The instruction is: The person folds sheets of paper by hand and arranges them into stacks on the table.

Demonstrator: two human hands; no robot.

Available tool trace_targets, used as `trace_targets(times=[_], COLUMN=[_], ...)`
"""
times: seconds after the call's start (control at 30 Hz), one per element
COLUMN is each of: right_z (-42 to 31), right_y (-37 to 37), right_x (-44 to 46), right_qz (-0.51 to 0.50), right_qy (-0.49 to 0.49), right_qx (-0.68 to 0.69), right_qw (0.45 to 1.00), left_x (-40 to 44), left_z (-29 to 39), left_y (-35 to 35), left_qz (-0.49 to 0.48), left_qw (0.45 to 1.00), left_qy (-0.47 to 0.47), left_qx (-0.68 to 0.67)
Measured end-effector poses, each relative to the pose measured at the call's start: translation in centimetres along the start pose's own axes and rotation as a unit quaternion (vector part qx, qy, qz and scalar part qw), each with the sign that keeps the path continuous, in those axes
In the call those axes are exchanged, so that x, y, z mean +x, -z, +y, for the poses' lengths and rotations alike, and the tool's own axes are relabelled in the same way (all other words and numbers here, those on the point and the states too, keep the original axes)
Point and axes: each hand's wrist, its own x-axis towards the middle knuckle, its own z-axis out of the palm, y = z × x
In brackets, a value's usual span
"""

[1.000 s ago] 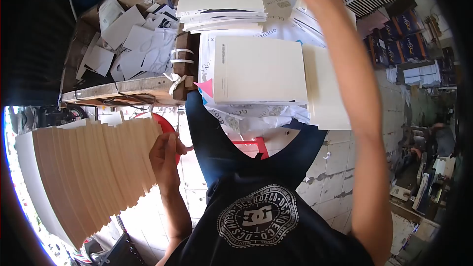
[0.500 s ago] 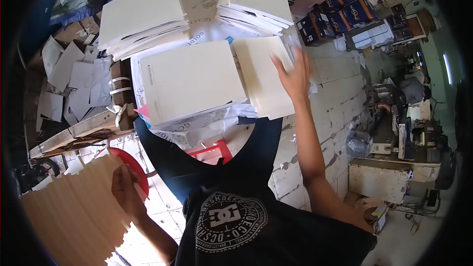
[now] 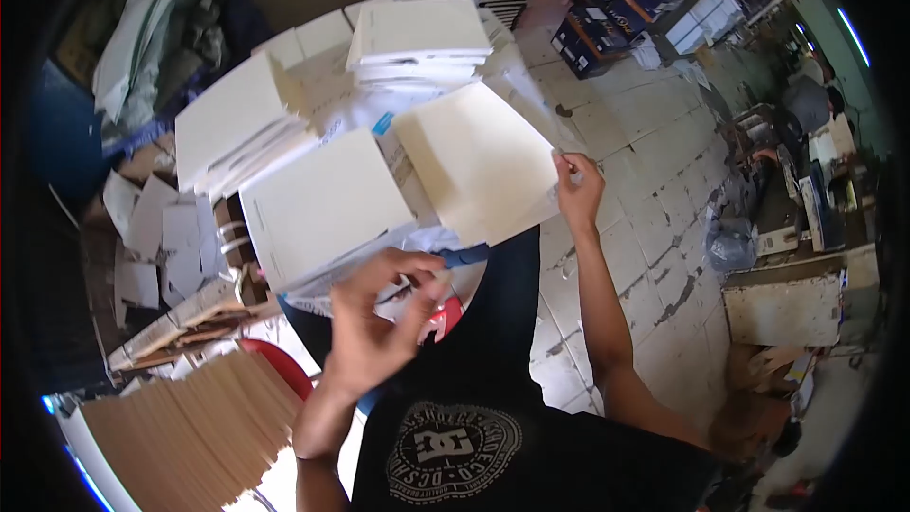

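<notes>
My right hand (image 3: 579, 192) pinches the right edge of a cream sheet (image 3: 474, 156), which lies at the right of the work surface, that edge slightly lifted. My left hand (image 3: 384, 322) is in the air in front of the near edge, fingers curved with a gap between thumb and fingertips and nothing visible between them. Beyond it lies a cream stack (image 3: 322, 204) with small print along its left side. Two more paper stacks, one at the back left (image 3: 232, 118) and one at the back (image 3: 417, 33), stand on printed wrapping paper.
A tall brown-edged stack (image 3: 194, 427) stands at the lower left beside a red round seat (image 3: 277, 365). Paper scraps (image 3: 180, 237) fill a wooden bin at the left. Dark boxes (image 3: 616, 5) stand at the back right. A person (image 3: 808, 102) is at the far right.
My left hand has left the brown-edged stack and come up near the work surface. My right hand has come down onto the cream sheet's edge and taken hold. The view has shifted.
</notes>
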Motion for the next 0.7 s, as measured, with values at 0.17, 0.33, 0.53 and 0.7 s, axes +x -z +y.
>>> trace_targets(times=[0.17, 0.33, 0.53, 0.7], right_z=[-12.6, -19.6, -19.8, -20.8], right_y=[10.1, 13.5, 10.5, 6.4], right_x=[-1.1, -4.2, -7.2, -8.9], right_qz=[-0.096, -0.134, -0.249, -0.249], right_qy=[0.086, 0.012, -0.192, -0.146], right_qx=[0.154, 0.364, 0.335, 0.417], right_qw=[0.98, 0.922, 0.888, 0.862], left_x=[3.1, 3.3, 2.1, -0.7], left_z=[4.7, 4.3, -0.7, -2.7], left_y=[-3.6, -5.8, -4.0, -3.8], left_qz=[-0.024, -0.126, 0.019, 0.075], left_qw=[0.926, 0.884, 0.916, 0.926], left_qy=[-0.283, -0.367, -0.311, -0.297], left_qx=[0.247, 0.261, 0.252, 0.221])
